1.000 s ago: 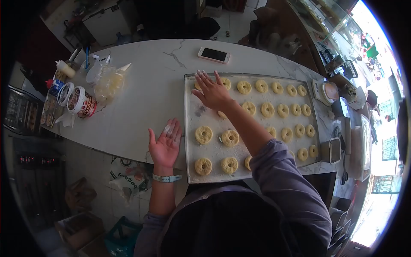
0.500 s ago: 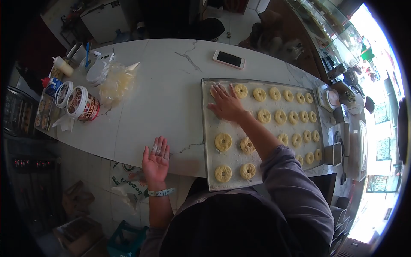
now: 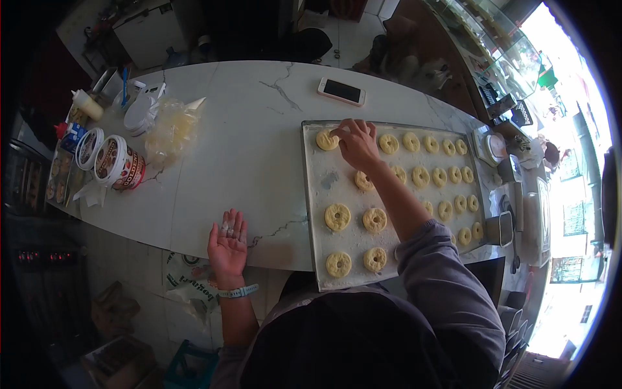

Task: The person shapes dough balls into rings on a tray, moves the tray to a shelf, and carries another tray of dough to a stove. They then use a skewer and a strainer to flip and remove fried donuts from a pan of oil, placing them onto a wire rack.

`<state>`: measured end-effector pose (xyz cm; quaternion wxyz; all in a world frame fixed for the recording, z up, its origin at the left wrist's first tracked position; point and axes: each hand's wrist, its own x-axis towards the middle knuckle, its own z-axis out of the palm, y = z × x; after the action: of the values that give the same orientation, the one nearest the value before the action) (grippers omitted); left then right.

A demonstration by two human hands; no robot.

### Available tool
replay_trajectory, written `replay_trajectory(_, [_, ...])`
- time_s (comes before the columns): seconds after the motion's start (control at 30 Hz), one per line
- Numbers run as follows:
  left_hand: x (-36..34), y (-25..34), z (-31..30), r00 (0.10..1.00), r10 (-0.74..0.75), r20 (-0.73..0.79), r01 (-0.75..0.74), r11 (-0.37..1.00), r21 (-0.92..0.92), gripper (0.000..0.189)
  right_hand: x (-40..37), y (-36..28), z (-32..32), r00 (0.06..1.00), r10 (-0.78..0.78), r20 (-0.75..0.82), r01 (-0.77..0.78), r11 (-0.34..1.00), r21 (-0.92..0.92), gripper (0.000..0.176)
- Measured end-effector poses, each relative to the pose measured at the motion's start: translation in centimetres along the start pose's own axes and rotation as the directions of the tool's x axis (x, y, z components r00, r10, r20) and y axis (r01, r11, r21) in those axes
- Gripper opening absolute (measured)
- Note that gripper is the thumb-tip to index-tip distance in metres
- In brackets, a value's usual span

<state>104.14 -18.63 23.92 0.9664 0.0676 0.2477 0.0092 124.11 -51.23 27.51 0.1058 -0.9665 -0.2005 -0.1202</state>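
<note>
A large tray (image 3: 353, 280) holds rows of pale dough rings, among them one ring (image 3: 337, 217) at its left side. My right hand (image 3: 360, 146) is over the tray's far left corner, palm down with its fingers curled. Its fingertips reach the right side of the corner dough piece (image 3: 325, 141); whether they pinch anything is hidden. To the left of the tray, my left hand (image 3: 228, 251) is palm up at the counter's near edge. White flour marks its spread fingers, and nothing lies in it.
A phone (image 3: 341, 91) lies on the marble counter (image 3: 240, 149) beyond the tray. At left are a plastic bag (image 3: 173, 129), an open tub (image 3: 123, 165) and a squeeze bottle (image 3: 87, 104). A metal container (image 3: 499, 229) stands right of the tray.
My right hand has gone from lying flat over the corner dough piece to curled fingers, shifting right and uncovering it. My left hand stays palm up, slightly further left in view.
</note>
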Motion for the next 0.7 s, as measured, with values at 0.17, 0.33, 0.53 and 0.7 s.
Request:
replay_trajectory(0.17, [-0.1, -0.1, -0.1, 1.0, 0.003, -0.005, -0.003, 1.0, 0.025, 0.044, -0.1, -0.2, -0.2, 0.998, -0.051, 0.021, 0.052, 0.998, -0.032, 0.02])
replay_trajectory(0.33, [0.0, -0.9, 0.0, 1.0, -0.021, 0.009, 0.02, 0.999, 0.036, 0.042, 0.2, -0.8, 0.0, 0.989, -0.071, 0.127, 0.083, 0.992, -0.099, 0.02])
replay_trajectory(0.53, [0.4, -5.0, 2.9, 0.985, -0.139, 0.1, 0.111, 0.963, 0.245, 0.04, -0.7, -1.1, 2.2, 0.992, -0.108, 0.071, 0.116, 0.987, -0.113, 0.026])
replay_trajectory(0.7, [0.9, -11.1, 6.9, 0.962, -0.251, 0.106, 0.156, 0.826, 0.541, 0.038, -4.3, -5.0, -1.2, 0.985, -0.002, 0.175, -0.042, 0.969, 0.244, 0.038])
